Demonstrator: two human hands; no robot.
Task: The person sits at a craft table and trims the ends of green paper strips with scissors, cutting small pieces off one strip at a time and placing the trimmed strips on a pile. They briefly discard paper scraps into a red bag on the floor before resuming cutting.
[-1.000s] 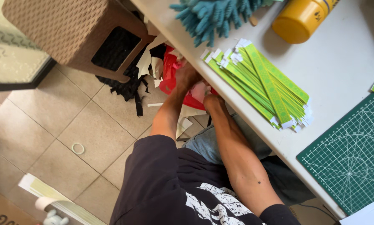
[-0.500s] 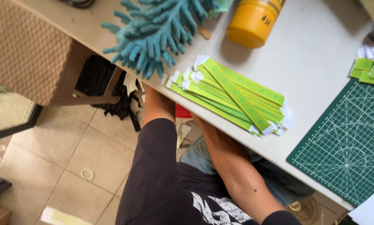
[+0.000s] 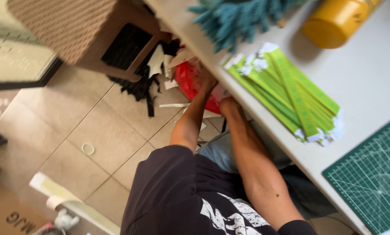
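Head view: looks down past the person's dark shirt to a tiled floor and the edge of a white table (image 3: 369,82).
Near right: green cutting mat (image 3: 373,182) lies on the table corner.
Right hand (image 3: 228,105): under the table edge, partly hidden; how far it is closed cannot be told, nor whether it holds anything.
Left hand (image 3: 205,79): reaches down onto the red bag (image 3: 190,82); its fingers look curled on the bag's rim, the grip unclear.
Red bag: on the floor just under the table edge, among white paper scraps (image 3: 169,69).
Progress: judging by the scraps lying loose around the bag, gathering seems only partly done.
Green strips (image 3: 286,91): a stack on the table, long axis running near-right to far-left.
Far: teal duster (image 3: 238,17), yellow bottle (image 3: 334,21), woven stool (image 3: 68,30).
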